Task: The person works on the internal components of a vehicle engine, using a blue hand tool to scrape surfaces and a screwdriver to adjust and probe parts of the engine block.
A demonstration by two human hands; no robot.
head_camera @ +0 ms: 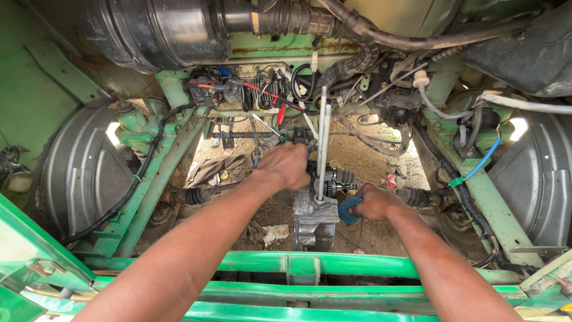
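gearbox (pixel 314 217): dull cast metal | frame (pixel 333 264): glossy green painted metal

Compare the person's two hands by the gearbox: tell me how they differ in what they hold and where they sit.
The left hand sits higher and farther in, closed over parts behind the grey metal gearbox housing; the right hand sits lower, beside the housing's right edge. The right hand presses a blue cloth against it; the left holds no cloth, and what it grips is hidden. Both are bare and reach in over the green frame rail.
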